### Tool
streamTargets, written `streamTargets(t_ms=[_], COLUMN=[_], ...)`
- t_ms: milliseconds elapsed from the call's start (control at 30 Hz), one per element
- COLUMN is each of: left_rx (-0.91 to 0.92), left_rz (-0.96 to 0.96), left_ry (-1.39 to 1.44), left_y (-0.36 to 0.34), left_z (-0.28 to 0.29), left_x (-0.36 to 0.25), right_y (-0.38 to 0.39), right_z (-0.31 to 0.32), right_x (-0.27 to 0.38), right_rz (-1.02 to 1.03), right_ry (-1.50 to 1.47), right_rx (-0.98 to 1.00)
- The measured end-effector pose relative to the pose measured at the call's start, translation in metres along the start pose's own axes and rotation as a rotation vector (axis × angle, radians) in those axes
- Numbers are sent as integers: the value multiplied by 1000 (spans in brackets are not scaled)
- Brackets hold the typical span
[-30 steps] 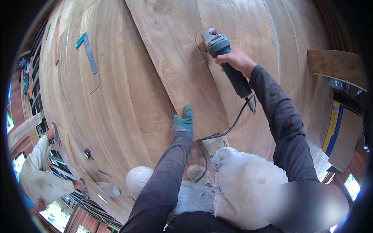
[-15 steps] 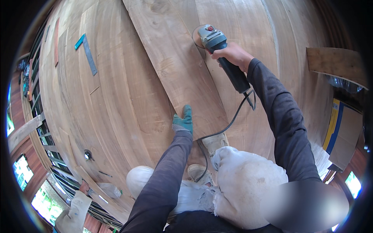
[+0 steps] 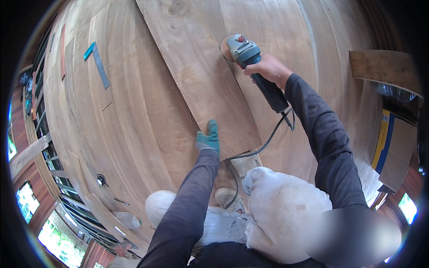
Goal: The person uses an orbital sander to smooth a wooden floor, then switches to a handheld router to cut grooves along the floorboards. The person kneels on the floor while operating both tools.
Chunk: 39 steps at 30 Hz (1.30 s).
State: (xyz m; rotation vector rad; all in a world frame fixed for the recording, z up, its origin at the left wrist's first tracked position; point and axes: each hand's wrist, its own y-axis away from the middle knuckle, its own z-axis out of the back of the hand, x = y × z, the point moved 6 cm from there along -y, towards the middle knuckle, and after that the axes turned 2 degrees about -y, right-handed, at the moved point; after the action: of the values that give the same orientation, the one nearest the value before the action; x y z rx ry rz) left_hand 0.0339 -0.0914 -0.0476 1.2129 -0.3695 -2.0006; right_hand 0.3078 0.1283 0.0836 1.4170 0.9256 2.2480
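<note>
Gloved left hand (image 3: pixel 208 136) at the plank's (image 3: pixel 214 85) near end; bare right hand (image 3: pixel 270 70) clamped round an angle grinder (image 3: pixel 245 52).
With 12 at the view's top, the power cord (image 3: pixel 237 157) passes beside a shoe (image 3: pixel 246 165) between 4 and 5 o'clock, a likely snag best guarded against. At centre, the left hand bears on the plank's left edge; whether its fingers grip underneath I cannot tell. The plank runs toward 11, the grinder's disc (image 3: pixel 227 47) by its right edge near 12; a firm wrist should steady it. Farther out, a cardboard box (image 3: pixel 397 152) stands at 3 and a try square (image 3: pixel 100 69) lies at 10, both well apart from the grinder.
</note>
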Motion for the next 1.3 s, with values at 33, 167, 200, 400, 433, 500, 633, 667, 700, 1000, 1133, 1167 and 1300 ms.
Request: streamTargets(t_ms=[33, 167, 200, 400, 433, 500, 633, 667, 700, 1000, 1133, 1167, 1300], left_rx=[4, 4, 0, -23, -18, -9, 5, 9, 5, 59, 78, 77, -143], left_rz=[-6, -5, -6, -25, -21, 5, -8, -9, -13, 20, 86, 108, -282], left_ry=[21, 11, -9, 15, 34, 3, 56, 79, 85, -79, -129, -151, -456], left_y=[-1, -3, -4, -7, -8, -9, -9, -9, -9, -23, -29, -26, 15], left_z=[-1, -2, -3, -6, -6, -7, -8, -9, -9, -8, 24, 35, 63], left_x=[1, 6, 7, 12, 13, 15, 15, 15, 14, 30, 29, 24, -53], right_y=[0, 4, 5, 17, 19, 24, 31, 33, 36, 94, 123, 130, 148], right_z=[-1, -3, -3, -7, -7, -7, -9, -10, -11, 3, 20, 23, 18], right_x=[-3, -12, -14, -28, -30, -37, -50, -52, -52, -75, -101, -109, -137], right_rz=[-3, 5, -8, -15, -2, -5, -14, -1, 13, -22, 5, 2, -31], right_ry=[6, 5, 9, -24, -20, -14, 9, -3, -14, -311, -317, -329, -388], right_rx=[2, 6, -3, 17, 17, 14, 21, 19, 16, -91, -211, -221, -230])
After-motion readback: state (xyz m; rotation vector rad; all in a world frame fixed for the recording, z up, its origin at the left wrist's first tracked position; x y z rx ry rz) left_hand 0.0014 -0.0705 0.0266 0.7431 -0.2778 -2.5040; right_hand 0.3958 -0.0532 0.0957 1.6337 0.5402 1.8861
